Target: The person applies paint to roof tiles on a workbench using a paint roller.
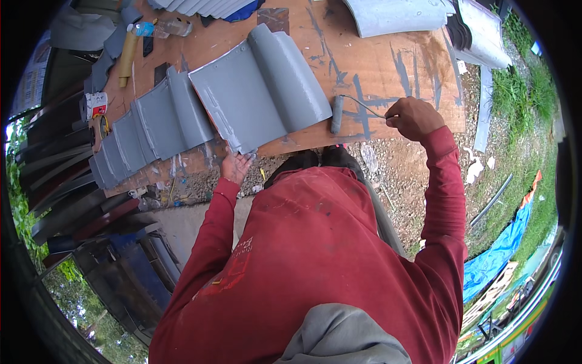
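Observation:
A grey-painted wavy roof tile (260, 91) lies on a brown wooden board (376, 60). My left hand (236, 165) grips the tile's near corner at the board's edge. My right hand (413, 116) holds the wire handle of a small paint roller (337, 114), whose grey sleeve rests on the board just right of the tile. Both arms wear red sleeves.
Several more grey tiles (142, 136) overlap to the left. Another grey sheet (400, 15) lies at the board's far side. A plastic bottle (163, 27) and a tube lie at the top left. Gravel, grass and a blue tarp (497, 249) are on the right.

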### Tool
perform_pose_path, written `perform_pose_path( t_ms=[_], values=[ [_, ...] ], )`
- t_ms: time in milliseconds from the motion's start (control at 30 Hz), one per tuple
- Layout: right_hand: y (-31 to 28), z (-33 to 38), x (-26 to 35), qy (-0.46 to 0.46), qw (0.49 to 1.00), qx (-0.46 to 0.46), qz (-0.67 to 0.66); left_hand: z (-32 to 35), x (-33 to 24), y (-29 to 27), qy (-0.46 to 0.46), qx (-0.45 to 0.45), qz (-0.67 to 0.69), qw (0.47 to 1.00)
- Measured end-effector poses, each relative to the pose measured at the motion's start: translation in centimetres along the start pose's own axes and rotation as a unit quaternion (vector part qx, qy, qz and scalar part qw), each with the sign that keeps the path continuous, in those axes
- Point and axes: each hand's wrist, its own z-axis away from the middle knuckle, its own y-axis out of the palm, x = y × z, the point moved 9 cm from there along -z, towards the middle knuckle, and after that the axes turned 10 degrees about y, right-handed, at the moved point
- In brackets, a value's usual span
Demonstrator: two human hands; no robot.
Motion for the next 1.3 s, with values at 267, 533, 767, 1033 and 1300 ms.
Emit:
perform_pose_path(
  t_ms=[267,533,767,1033,1300],
  values=[
    [0.2,-0.7,-0.1,-0.036,0.999,0.028,0.002,0.3,-0.1,0.8,0.021,-0.041,0.005,0.999],
    [2.3,1.6,-2.3,-0.012,0.985,0.037,-0.166,2.2,-2.7,2.5,0.044,-0.05,-0.024,0.998],
    [5.5,2.6,-0.1,-0.058,0.913,0.103,-0.391,5.5,-7.4,4.3,0.069,-0.082,-0.079,0.991],
    [0.9,6.9,5.3,-0.16,0.912,-0.082,-0.369,9.6,-16.2,9.1,0.169,0.02,-0.05,0.984],
    [-2.7,8.2,15.0,-0.263,0.94,-0.172,-0.134,10.9,-21.2,13.0,0.231,0.028,-0.085,0.969]
  ],
)
